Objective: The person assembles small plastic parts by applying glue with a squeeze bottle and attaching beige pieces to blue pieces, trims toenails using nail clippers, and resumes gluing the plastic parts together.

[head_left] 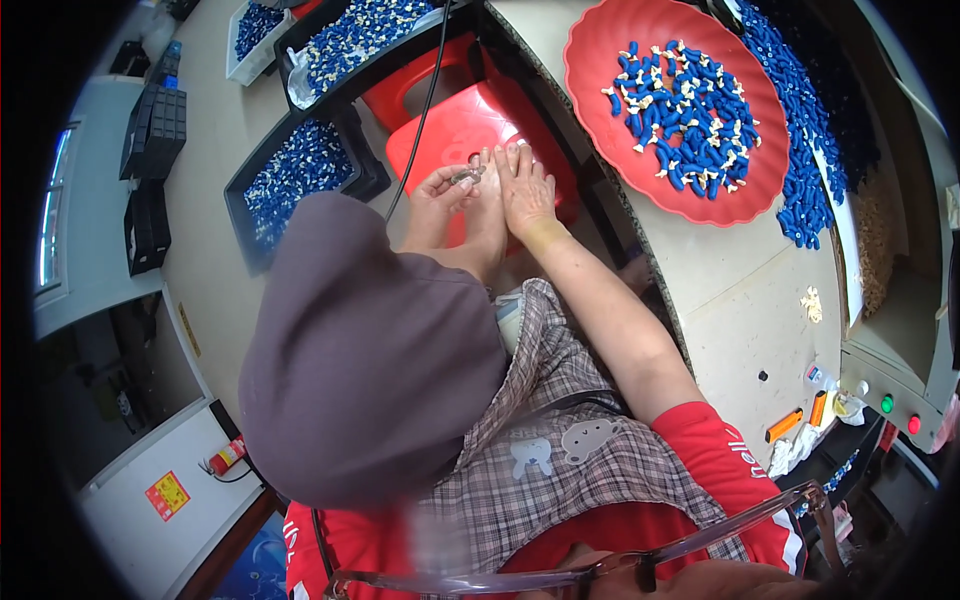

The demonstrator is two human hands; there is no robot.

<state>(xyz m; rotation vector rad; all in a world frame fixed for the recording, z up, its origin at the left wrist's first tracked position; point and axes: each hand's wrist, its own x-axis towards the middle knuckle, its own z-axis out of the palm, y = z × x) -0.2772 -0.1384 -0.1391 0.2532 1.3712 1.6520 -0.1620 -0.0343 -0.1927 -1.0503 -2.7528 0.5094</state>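
One bare foot [487, 215] rests on a red plastic stool [440, 135], with the knee bent up in grey trousers [360, 370]. Beside the toes, my left hand [432, 208] pinches a small metal nail clipper [467, 175]. My right hand [527, 195] lies along the other side of the foot, fingers stretched forward and touching it near the toes. The raised knee hides my left forearm. A checked apron [560, 430] covers my lap.
On the table at right is a red scalloped tray [600, 110] of blue and cream pieces, with a pile of blue pieces [800, 190] beyond it. Dark bins [240, 190] of similar pieces stand at left. A black cable [425, 110] hangs near the stool. Orange cutters [784, 425] lie at right.
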